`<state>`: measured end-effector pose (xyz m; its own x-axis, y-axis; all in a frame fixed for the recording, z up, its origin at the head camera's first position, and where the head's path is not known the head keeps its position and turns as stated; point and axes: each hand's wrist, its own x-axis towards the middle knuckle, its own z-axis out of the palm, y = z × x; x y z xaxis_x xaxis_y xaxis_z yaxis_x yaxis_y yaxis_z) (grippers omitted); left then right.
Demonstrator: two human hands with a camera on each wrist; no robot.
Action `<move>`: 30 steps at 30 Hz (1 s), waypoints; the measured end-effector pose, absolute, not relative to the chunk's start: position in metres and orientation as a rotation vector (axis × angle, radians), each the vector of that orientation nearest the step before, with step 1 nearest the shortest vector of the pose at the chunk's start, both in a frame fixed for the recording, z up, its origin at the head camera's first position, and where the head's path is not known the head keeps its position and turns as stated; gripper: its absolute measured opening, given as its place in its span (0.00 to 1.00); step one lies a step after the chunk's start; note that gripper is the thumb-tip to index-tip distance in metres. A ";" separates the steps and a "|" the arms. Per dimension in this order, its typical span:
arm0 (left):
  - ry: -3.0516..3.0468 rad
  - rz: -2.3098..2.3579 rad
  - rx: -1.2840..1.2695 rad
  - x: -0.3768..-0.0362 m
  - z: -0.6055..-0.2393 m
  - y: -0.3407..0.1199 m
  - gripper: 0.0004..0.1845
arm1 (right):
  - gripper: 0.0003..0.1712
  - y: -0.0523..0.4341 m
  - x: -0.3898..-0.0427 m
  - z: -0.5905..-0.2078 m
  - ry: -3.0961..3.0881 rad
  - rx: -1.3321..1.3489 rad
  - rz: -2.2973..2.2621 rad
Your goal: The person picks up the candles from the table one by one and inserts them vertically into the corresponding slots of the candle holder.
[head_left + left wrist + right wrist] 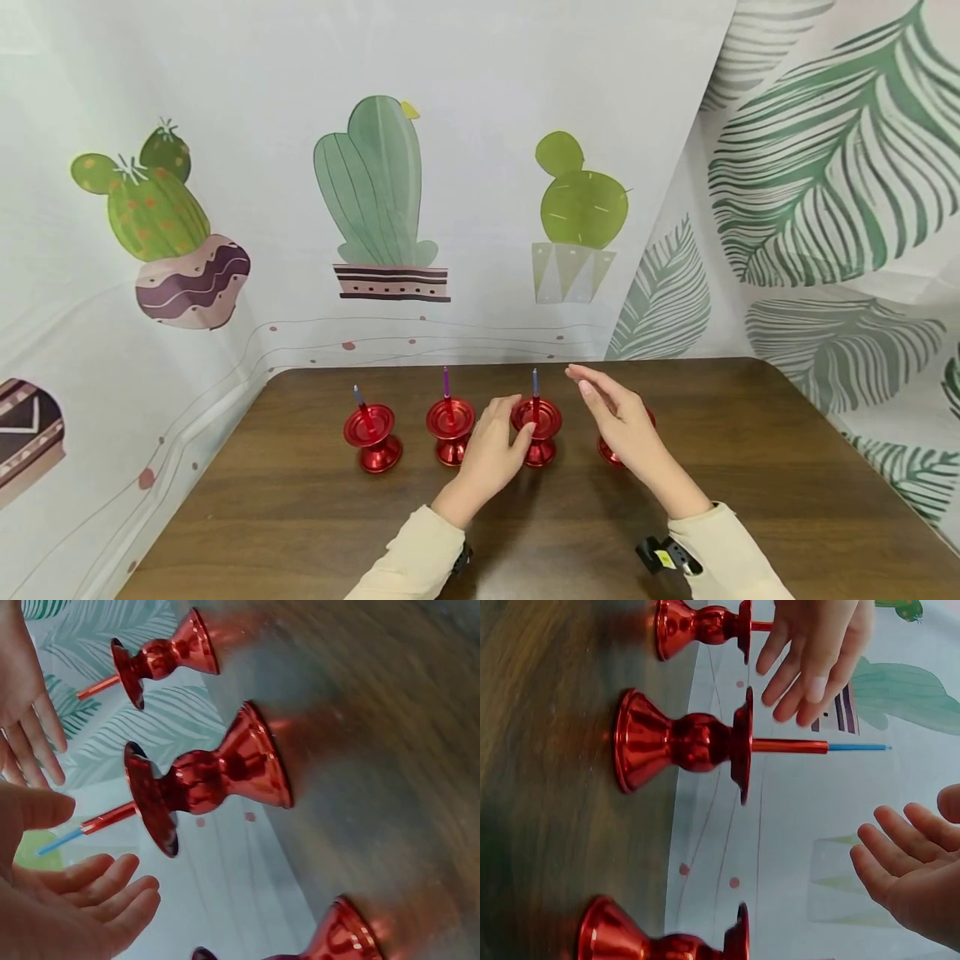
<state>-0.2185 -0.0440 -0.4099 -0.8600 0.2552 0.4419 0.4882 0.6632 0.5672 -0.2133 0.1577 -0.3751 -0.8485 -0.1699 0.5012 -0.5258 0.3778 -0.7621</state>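
Note:
Four red metal candle holders stand in a row on the dark wooden table (300, 533). The third holder (537, 433) (214, 780) (682, 742) carries a thin red candle with a blue tip (817, 746). My left hand (495, 450) (82, 900) hovers just left of it, fingers loosely spread and holding nothing. My right hand (618, 421) (907, 877) is raised just right of it, palm inward and fingers straight. It covers most of the fourth holder (606, 454) (161, 656). Neither hand clearly touches a holder.
The first holder (372, 437) and the second holder (451, 429) stand further left, each with a candle. A cactus-print sheet (375, 208) hangs behind the table and a leaf-print sheet (840, 167) hangs to the right. Bare tabletop lies in front of the row.

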 end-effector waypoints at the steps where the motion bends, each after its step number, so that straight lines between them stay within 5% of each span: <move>1: -2.535 -1.004 -0.585 -0.216 -0.408 -0.043 0.21 | 0.19 0.160 -0.212 -0.375 -2.296 0.613 1.454; 11: -2.336 -0.929 -0.653 -0.198 -0.392 -0.029 0.13 | 0.21 0.187 -0.199 -0.371 -2.325 0.546 1.319; 30: -2.450 -0.993 -0.862 -0.207 -0.393 0.020 0.21 | 0.24 0.236 -0.181 -0.384 -2.403 0.382 1.160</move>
